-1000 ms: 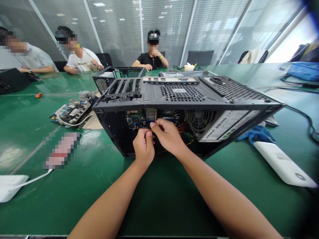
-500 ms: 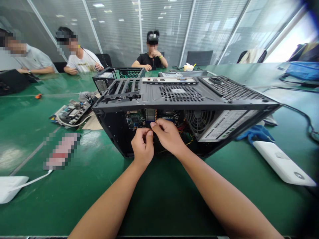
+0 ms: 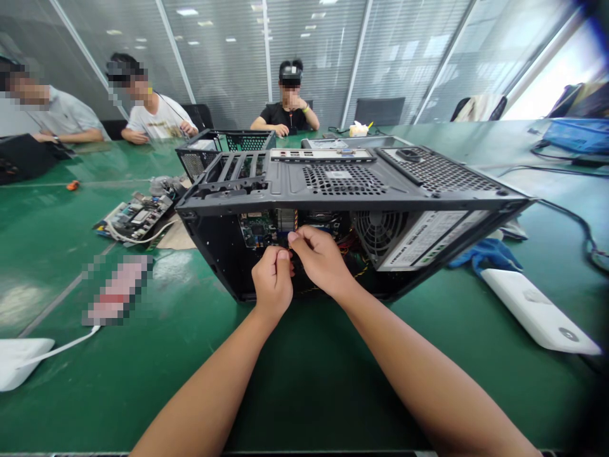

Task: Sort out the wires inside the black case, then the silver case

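Observation:
A dark computer case (image 3: 342, 204) lies in front of me with its open side facing me. Inside it show a green motherboard (image 3: 259, 228), a heatsink (image 3: 286, 220) and a power supply (image 3: 413, 244) with a round fan grille. A thin orange-and-black cable (image 3: 295, 219) runs down beside the heatsink to my fingers. My left hand (image 3: 273, 279) is closed in a pinch at the case opening, thumb on top. Close beside it, my right hand (image 3: 318, 257) pinches too, thumb against forefinger. The fingers mostly hide the piece of cable between them.
A loose circuit board (image 3: 137, 216) and a pixelated pink object (image 3: 117, 292) lie left on the green table (image 3: 190, 355). At right are a white power bank (image 3: 540, 311), a blue cloth (image 3: 490, 254) and black cables. Another case frame (image 3: 228, 136) stands behind. Several people sit across the table.
My left hand has curled in a little more, its fingertips slightly lower. The right hand holds nearly the same pose. The whole view has shifted very slightly.

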`<state>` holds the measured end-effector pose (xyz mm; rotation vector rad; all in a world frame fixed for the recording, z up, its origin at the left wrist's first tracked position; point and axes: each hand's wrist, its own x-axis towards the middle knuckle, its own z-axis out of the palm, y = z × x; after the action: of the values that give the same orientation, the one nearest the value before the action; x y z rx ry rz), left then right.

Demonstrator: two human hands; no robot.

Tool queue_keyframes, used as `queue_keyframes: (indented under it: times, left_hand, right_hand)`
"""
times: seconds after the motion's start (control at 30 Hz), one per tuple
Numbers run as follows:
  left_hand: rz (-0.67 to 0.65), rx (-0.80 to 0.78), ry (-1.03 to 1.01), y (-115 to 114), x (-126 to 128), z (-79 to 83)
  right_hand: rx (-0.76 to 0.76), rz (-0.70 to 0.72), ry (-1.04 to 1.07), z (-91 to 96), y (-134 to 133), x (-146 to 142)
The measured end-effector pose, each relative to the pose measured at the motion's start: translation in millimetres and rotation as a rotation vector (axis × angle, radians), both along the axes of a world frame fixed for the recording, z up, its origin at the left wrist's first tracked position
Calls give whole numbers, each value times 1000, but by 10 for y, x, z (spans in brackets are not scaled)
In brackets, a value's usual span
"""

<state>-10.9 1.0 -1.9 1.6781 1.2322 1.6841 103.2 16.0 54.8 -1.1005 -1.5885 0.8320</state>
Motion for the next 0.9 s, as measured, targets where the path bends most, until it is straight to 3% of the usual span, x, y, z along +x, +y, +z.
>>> queue_keyframes:
  times: [0.4,0.9]
  left_hand:
    - [-13,20,21,-21,8,-12]
    - [-21,2,86,-40,32,-4]
  right_hand:
    - [49,-10,-85,11,3,16]
    - [28,-8,-35,-6,18,20]
